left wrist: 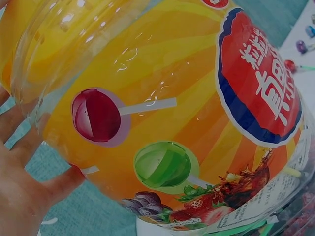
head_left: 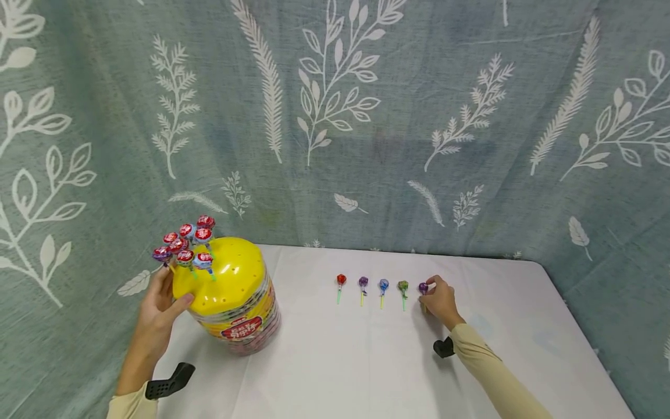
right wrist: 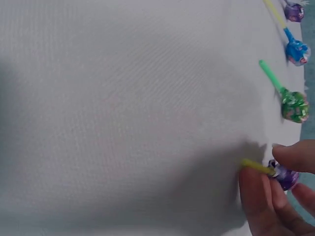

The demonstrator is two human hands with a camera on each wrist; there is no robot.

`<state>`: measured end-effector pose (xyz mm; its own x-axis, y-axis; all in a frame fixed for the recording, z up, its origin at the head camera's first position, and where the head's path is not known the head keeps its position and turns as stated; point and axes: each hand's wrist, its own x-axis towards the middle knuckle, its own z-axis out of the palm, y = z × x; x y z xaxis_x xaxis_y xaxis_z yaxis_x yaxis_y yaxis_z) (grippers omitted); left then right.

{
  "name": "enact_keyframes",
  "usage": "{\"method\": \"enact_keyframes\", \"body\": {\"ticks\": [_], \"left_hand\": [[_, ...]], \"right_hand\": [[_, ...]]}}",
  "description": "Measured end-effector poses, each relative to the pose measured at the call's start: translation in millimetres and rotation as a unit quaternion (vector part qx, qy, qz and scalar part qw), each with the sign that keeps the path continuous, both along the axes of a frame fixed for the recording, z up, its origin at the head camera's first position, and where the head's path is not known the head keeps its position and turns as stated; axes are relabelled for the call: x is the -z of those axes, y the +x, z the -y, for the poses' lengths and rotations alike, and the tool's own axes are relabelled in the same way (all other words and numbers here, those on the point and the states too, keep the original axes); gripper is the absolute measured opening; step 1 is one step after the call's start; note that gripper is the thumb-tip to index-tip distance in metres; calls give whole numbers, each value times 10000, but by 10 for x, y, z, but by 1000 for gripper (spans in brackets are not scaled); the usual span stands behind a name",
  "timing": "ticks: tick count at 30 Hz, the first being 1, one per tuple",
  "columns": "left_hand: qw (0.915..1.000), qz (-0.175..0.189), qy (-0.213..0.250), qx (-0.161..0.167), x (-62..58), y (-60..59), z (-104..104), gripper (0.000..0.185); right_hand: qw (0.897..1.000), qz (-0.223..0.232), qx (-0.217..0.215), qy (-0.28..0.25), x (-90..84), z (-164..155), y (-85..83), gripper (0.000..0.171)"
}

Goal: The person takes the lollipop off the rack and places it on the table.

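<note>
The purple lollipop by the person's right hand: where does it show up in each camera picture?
Head: purple lollipop, right end of the row, at the right hand.
Left wrist: not identifiable.
Right wrist: bottom right, pinched by fingers.
Shared landmark: the green lollipop beside it.

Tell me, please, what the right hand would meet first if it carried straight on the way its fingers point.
Probably the green lollipop, next in the row beyond the purple lollipop that the right hand already pinches; depth is hard to judge.
</note>
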<state>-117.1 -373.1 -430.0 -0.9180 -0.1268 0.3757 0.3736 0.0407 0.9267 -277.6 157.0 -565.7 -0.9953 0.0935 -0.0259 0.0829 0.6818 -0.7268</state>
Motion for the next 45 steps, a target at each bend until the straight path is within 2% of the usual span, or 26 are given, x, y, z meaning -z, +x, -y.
{"method": "enact_keyframes", "body": {"ticks": [8,19,30,37,45], "left_hand": [[10000,-26,-40,-11,8,-8,2,67],[9999,-83,3,70,32,2,6,68],[9999,-96,-4,108,36,-1,10,67],[9999,-100,-43,93,26,-3,-3,67],[10000,-46,-20,60,38,3,13,67]], "right_hand": [[9979,-483,-368,244,-226,20,31,43],[9900,-1035,-931,-205,-675,204,54,36],[9766,-1219,-1568,-824,-1153,566,188,33],[9581,-1751,-1983,-1098,-1427,850,278,34],[9318,-2049,-2572,-1536,-1735,1209,423,34]]}}
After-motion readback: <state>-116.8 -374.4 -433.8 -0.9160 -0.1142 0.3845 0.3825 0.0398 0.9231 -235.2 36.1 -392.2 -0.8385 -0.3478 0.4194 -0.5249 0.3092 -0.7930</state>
